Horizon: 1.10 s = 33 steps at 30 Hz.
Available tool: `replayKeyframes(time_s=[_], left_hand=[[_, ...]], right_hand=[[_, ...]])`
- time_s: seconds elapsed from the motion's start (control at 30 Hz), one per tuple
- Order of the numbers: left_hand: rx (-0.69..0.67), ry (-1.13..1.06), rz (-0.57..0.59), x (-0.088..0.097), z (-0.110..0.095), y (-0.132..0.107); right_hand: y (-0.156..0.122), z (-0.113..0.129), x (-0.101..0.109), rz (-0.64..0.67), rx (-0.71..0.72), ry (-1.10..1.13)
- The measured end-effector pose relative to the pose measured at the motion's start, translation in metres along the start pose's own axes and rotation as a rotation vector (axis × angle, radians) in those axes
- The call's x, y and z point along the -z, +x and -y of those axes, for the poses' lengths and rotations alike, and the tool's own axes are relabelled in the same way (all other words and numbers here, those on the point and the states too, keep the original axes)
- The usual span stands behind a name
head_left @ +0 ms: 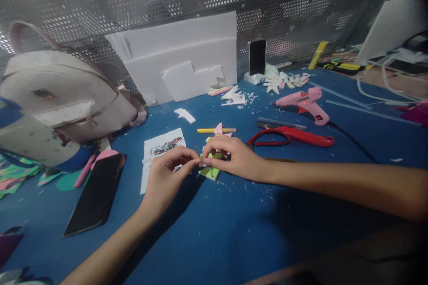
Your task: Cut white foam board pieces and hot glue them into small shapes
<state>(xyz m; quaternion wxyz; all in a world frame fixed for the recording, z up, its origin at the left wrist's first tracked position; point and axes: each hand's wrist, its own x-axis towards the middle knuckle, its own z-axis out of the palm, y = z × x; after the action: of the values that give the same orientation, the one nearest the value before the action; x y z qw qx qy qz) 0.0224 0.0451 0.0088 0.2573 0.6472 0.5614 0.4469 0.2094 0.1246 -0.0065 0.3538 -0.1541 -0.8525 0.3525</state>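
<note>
My left hand [170, 171] and my right hand [230, 156] meet over the blue table, thumbs and index fingers pinched together. Whatever sits between the fingertips is too small to make out. Right below my right hand lies a light green foam piece [210, 173], partly hidden by the fingers. A pink foam piece [219, 129] shows just beyond it, beside a yellow pen [209, 131]. Behind my left hand, a white paper sheet [147, 164] carries a heap of multicoloured glitter bits [166, 145].
Red-handled scissors [307, 137] and a pink glue gun [306, 103] with a cord lie to the right. A dark phone [95, 196] and a pale backpack [63, 89] are on the left. White boards [187, 49] lean at the back, near an upright phone [257, 57] and white scraps.
</note>
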Motion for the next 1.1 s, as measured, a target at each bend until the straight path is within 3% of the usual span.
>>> replayKeyframes(time_s=[0.4, 0.73, 0.8, 0.9, 1.03, 1.1], left_hand=[[-0.003, 0.001, -0.003, 0.001, 0.0, 0.001], [-0.125, 0.098, -0.084, 0.023, 0.005, 0.013], [-0.21, 0.136, -0.02, 0.02, 0.004, 0.011], [-0.452, 0.324, 0.133, 0.006, 0.001, 0.001], [-0.658, 0.755, 0.164, -0.017, 0.0, -0.014], [-0.739, 0.858, 0.209, -0.024, 0.002, -0.016]], right_hand=[[0.001, 0.0, 0.0, -0.004, -0.011, 0.013], [0.002, 0.001, 0.001, -0.001, -0.09, 0.087], [0.002, 0.002, 0.001, -0.012, -0.123, 0.127], [0.003, 0.001, 0.0, -0.035, -0.161, 0.168], [0.004, 0.0, 0.0, -0.041, -0.174, 0.174], [0.003, -0.001, 0.001, -0.036, -0.169, 0.172]])
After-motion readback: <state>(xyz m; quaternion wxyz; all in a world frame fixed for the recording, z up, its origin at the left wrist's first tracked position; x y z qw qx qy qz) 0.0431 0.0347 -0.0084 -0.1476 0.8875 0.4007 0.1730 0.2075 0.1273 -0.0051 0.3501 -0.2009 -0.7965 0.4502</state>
